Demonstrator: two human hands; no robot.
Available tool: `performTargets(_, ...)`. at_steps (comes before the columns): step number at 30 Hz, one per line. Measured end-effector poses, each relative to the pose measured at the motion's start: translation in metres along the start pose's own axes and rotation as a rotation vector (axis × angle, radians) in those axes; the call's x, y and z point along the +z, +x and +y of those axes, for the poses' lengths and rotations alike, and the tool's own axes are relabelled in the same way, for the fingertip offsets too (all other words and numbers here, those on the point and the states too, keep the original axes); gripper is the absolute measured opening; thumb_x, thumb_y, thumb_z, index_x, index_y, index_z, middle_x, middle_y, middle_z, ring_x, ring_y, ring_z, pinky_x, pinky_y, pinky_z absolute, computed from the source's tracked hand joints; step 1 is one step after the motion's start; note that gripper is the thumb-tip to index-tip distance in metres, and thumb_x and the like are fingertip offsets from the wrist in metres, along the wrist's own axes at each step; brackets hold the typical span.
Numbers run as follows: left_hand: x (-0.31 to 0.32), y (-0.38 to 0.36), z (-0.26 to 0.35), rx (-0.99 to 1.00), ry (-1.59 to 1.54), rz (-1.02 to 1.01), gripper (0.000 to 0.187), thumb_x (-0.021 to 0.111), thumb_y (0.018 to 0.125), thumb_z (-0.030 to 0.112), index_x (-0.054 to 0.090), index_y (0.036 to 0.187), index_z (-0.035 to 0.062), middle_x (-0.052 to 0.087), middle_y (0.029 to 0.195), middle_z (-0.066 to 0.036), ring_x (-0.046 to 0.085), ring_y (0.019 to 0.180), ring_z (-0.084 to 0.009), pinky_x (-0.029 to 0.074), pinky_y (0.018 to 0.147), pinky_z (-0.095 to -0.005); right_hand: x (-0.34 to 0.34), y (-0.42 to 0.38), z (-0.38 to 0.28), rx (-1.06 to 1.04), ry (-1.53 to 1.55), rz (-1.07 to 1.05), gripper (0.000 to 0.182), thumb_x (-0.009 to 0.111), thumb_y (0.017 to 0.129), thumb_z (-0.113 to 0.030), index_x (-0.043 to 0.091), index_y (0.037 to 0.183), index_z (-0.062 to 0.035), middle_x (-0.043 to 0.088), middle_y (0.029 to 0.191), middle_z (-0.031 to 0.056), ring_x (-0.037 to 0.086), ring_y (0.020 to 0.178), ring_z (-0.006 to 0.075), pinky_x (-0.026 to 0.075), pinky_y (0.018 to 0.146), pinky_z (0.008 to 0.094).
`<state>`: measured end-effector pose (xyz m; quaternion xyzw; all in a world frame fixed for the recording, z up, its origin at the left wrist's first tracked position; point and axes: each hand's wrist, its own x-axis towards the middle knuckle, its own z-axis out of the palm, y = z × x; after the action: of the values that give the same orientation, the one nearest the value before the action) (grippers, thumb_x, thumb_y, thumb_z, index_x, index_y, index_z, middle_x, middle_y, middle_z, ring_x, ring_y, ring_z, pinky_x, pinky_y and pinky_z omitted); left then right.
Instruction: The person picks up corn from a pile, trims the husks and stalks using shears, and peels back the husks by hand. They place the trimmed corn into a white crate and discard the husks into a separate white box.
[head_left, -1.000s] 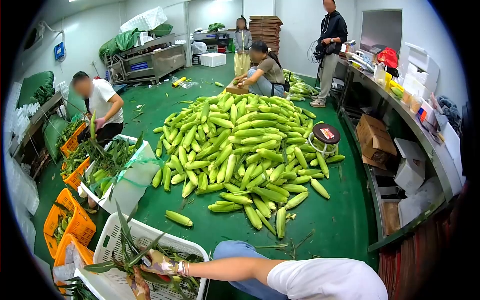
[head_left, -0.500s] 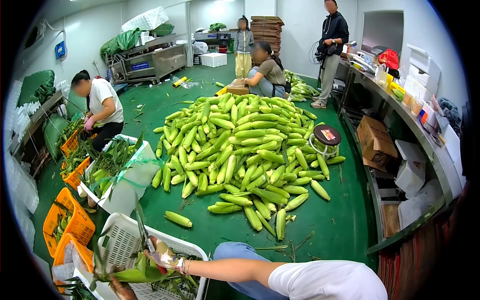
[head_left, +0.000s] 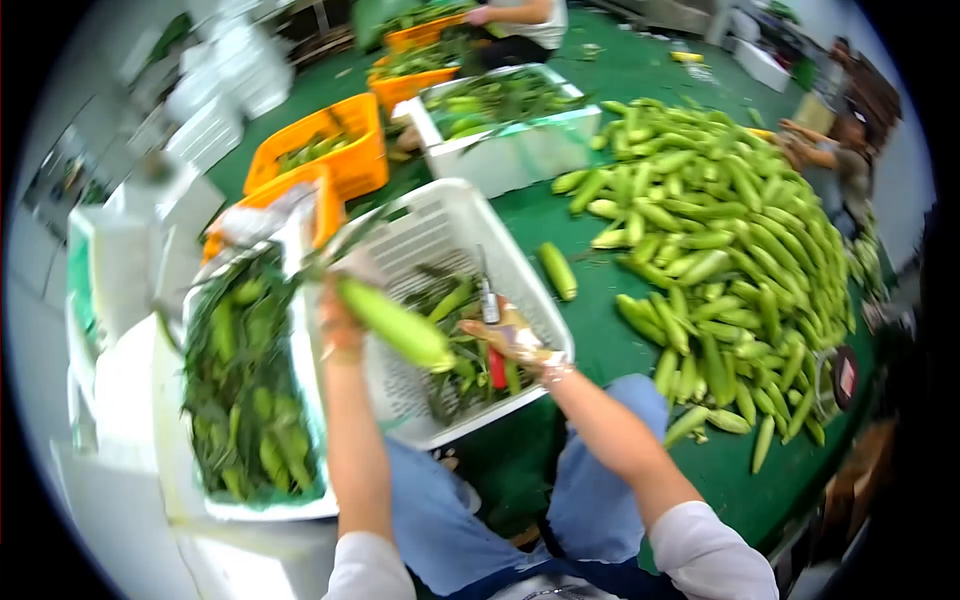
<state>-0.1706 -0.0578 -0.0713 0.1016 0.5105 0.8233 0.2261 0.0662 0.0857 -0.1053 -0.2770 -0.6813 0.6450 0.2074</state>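
My left hand (head_left: pixel 340 325), in a glove, is wrapped round the stem end of a green corn ear (head_left: pixel 397 325) over the white basket's left side. My right hand (head_left: pixel 512 338), gloved too, holds a tool with a metal blade and a red handle (head_left: pixel 497 366) above the same basket. Leaves and a few ears lie inside the white basket (head_left: pixel 460 205). Left of it stands a white foam box (head_left: pixel 325 508) of leafy corn. A large pile of husked green ears (head_left: pixel 730 250) covers the floor at the right.
Orange baskets (head_left: pixel 365 150) and another white box of corn (head_left: pixel 510 160) stand beyond. One loose ear (head_left: pixel 558 271) lies beside the basket. A person (head_left: pixel 530 22) works at the top, another person (head_left: pixel 850 165) at the right. Foam boxes (head_left: pixel 125 290) stand at the left.
The view has swung left and down, so both arms and my knees now show. The corn ear is raised in my left hand, and the tool in my right hand has moved to the basket's right side.
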Motion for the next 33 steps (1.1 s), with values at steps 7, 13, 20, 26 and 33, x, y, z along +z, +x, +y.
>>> performTargets(7,0.083,-0.038,0.001,-0.242,-0.112,-0.295,0.05,0.05,0.091,0.046,0.048,0.116,0.0021,0.061,0.089,-0.01,0.06,0.08,-0.0203,0.051,0.075,-0.0328,0.01,-0.05,-0.024,-0.017,0.106,-0.174,0.081,0.08,0.067,-0.035,0.039,0.124,0.0049,0.055,0.111,0.0157,0.055,0.099,0.022,0.045,0.088,0.0321)
performTargets(13,0.091,-0.084,-0.013,-0.322,0.209,-0.444,0.053,0.069,0.078,0.015,0.044,0.124,0.0018,0.061,0.101,-0.008,0.058,0.09,-0.0165,0.049,0.076,-0.0274,0.003,-0.056,-0.02,-0.008,0.431,-0.222,0.065,0.079,0.072,-0.024,0.041,0.12,0.001,0.057,0.105,0.0094,0.056,0.096,0.0151,0.048,0.084,0.0294)
performTargets(20,0.058,-0.067,-0.017,-0.176,0.846,-0.556,0.072,0.075,0.071,0.016,0.037,0.13,-0.0032,0.056,0.111,-0.013,0.058,0.091,-0.019,0.049,0.079,-0.0275,-0.059,-0.049,-0.038,-0.121,-0.437,-0.295,0.084,0.077,0.066,-0.05,0.042,0.118,0.0057,0.055,0.1,0.0178,0.053,0.092,0.0236,0.044,0.082,0.0332)
performTargets(26,0.056,-0.069,-0.008,-0.232,1.114,-0.826,0.081,0.075,0.07,0.019,0.033,0.134,-0.0059,0.051,0.123,-0.018,0.054,0.106,-0.0217,0.045,0.088,-0.0278,-0.075,-0.04,-0.035,-0.149,-0.429,-0.389,0.089,0.073,0.066,-0.056,0.042,0.122,0.0068,0.057,0.1,0.0198,0.056,0.092,0.027,0.044,0.081,0.0343)
performTargets(33,0.05,-0.063,0.017,-0.407,1.112,-0.662,0.082,0.076,0.068,0.022,0.036,0.134,-0.0026,0.056,0.117,-0.012,0.056,0.1,-0.0193,0.045,0.085,-0.0277,-0.048,-0.041,-0.023,0.23,-0.03,-0.28,0.045,0.072,0.075,-0.045,0.051,0.076,-0.0044,0.05,0.056,0.0005,0.05,0.052,0.0106,0.042,0.046,0.0274)
